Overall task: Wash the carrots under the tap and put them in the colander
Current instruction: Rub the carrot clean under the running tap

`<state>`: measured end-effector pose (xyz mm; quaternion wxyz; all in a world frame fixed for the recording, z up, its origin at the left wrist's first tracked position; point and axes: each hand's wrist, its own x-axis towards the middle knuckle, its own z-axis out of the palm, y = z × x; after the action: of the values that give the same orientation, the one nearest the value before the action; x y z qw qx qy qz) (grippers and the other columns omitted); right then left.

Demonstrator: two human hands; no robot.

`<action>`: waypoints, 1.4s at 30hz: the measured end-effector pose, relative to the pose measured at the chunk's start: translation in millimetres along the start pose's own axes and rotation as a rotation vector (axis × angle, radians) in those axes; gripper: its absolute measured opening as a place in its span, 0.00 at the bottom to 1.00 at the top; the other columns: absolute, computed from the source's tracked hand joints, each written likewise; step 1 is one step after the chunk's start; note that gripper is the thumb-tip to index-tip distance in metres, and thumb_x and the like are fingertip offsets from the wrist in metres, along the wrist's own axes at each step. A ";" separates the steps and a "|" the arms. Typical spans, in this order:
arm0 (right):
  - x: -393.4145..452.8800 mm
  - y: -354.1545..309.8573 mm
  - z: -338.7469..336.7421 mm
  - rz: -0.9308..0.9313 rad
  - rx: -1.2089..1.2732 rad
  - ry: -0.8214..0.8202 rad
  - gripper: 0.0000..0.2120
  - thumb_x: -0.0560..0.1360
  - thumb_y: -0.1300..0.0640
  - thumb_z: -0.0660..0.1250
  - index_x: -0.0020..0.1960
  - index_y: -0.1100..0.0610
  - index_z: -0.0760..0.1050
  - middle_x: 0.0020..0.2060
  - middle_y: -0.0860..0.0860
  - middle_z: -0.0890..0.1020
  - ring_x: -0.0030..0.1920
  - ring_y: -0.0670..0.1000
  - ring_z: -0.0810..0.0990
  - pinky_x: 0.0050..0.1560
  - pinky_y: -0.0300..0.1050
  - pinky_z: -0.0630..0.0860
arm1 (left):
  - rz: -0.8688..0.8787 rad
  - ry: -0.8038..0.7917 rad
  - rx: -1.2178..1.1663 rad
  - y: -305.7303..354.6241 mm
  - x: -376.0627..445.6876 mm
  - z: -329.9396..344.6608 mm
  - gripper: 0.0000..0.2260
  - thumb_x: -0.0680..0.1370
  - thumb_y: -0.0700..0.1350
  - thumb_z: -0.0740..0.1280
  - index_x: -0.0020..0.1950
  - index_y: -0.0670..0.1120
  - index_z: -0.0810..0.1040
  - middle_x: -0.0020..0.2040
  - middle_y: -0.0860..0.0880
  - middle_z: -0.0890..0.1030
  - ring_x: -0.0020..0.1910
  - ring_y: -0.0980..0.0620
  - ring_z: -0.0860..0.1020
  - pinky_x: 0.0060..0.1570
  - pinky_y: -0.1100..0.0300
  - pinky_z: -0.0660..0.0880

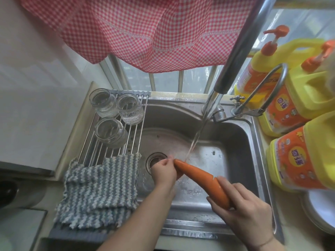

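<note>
Carrot (201, 180): held slantwise over the sink (235, 140), tip under the water stream.
Right hand (246, 212): fingers curled round the thick end.
Left hand (165, 171): fingers pinch the tip.
Tap (233, 64): running.
Rack (116, 134): across the sink's left side, carrying three jars (108, 132) and a striped cloth (97, 191).
Bottles (301, 156): yellow, right of the sink.

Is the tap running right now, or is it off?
Running. A thin stream of water falls from the tap spout onto the narrow end of the carrot held over the sink.
</note>
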<state>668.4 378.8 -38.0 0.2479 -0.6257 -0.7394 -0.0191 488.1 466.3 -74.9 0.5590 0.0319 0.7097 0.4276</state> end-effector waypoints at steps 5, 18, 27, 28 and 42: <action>9.9 -11.2 11.1 0.012 0.038 -0.036 0.21 0.66 0.50 0.75 0.59 0.48 0.80 0.45 0.48 0.80 0.35 0.51 0.82 0.22 0.42 0.73 | -0.178 -0.145 -0.280 3.2 -14.7 10.8 0.21 0.84 0.55 0.57 0.49 0.37 0.74 0.36 0.39 0.81 0.33 0.45 0.82 0.35 0.55 0.80; 38.9 -31.8 31.8 0.136 0.732 -0.151 0.26 0.66 0.60 0.75 0.63 0.53 0.75 0.57 0.44 0.79 0.57 0.44 0.78 0.54 0.39 0.77 | -0.321 -0.469 -0.287 19.0 -44.3 20.0 0.25 0.83 0.59 0.58 0.52 0.36 0.76 0.38 0.39 0.82 0.36 0.45 0.83 0.38 0.54 0.82; 51.3 -48.9 43.3 0.285 0.742 0.093 0.17 0.68 0.50 0.75 0.55 0.55 0.83 0.52 0.47 0.84 0.54 0.42 0.81 0.56 0.38 0.77 | -0.544 -0.454 -0.532 31.2 -51.5 28.4 0.33 0.84 0.60 0.51 0.37 0.35 0.78 0.31 0.39 0.81 0.27 0.44 0.82 0.37 0.51 0.75; 51.6 -51.9 43.6 0.310 0.765 0.120 0.16 0.69 0.49 0.73 0.55 0.54 0.83 0.52 0.46 0.84 0.54 0.43 0.82 0.56 0.38 0.78 | -0.546 -0.442 -0.544 30.6 -51.0 30.2 0.34 0.84 0.60 0.50 0.37 0.35 0.79 0.31 0.39 0.81 0.27 0.43 0.82 0.37 0.51 0.74; 97.4 -62.2 40.8 0.056 0.180 -0.204 0.14 0.76 0.44 0.57 0.45 0.53 0.72 0.37 0.50 0.78 0.37 0.56 0.78 0.31 0.43 0.66 | -0.325 -0.390 -0.695 25.4 -38.4 29.0 0.22 0.78 0.43 0.54 0.28 0.41 0.76 0.28 0.43 0.78 0.27 0.46 0.80 0.38 0.58 0.76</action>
<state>587.1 468.4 -18.2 0.2272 -0.6201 -0.7416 0.1181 515.2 478.9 -29.4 0.7204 -0.1903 0.4001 0.5336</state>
